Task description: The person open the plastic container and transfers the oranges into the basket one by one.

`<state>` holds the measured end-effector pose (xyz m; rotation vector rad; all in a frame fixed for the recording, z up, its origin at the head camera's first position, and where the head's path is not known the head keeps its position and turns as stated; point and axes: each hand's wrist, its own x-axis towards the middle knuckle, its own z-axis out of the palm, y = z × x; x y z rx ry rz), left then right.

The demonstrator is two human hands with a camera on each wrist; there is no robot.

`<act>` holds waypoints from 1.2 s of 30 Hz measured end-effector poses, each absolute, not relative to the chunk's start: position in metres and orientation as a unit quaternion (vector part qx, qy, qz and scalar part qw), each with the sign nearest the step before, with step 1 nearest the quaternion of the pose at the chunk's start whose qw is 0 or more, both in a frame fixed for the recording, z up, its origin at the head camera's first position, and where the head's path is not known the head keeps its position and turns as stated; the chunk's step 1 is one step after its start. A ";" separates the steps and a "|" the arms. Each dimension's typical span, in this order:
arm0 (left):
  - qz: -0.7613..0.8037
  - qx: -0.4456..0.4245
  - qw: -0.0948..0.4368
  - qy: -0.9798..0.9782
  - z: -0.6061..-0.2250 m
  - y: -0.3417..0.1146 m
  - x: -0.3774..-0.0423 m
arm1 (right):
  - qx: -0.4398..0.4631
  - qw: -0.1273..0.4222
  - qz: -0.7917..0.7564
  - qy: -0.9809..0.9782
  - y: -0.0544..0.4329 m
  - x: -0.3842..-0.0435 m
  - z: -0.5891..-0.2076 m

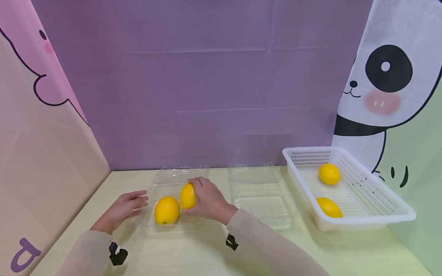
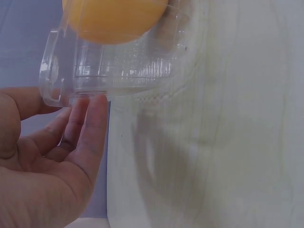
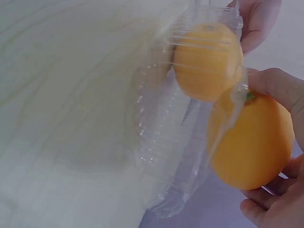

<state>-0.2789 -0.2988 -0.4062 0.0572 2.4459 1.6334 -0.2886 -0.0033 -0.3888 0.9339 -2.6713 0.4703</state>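
My right hand (image 1: 212,201) grips a yellow-orange orange (image 1: 188,196) between thumb and fingers, over the right part of an open clear plastic clamshell box (image 1: 146,226). In the right wrist view, the gripped orange (image 3: 251,142) shows a small green stem end and sits at the box's rim. A second orange (image 1: 167,210) lies in the left part of that box. At the box's left side is my left hand (image 1: 126,209), its fingers fairly straight. The left wrist view shows those fingers (image 2: 92,128) touching the box's clear wall (image 2: 118,71).
Another open clear clamshell box (image 1: 260,207) stands to the right on the pale wooden table (image 1: 193,257). Farther right, a white perforated basket (image 1: 373,219) contains two oranges (image 1: 329,174). A purple backdrop (image 1: 214,84) rises behind the table, with printed cloth panels at both sides.
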 end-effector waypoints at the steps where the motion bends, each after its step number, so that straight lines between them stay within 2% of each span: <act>1: 0.553 0.018 0.100 0.827 -0.406 -0.299 -0.279 | 0.326 0.138 0.161 -0.921 -0.002 -0.288 -0.387; 36: 0.548 0.011 0.100 0.830 -0.403 -0.296 -0.277 | 0.341 0.154 0.199 -0.906 0.054 -0.285 -0.358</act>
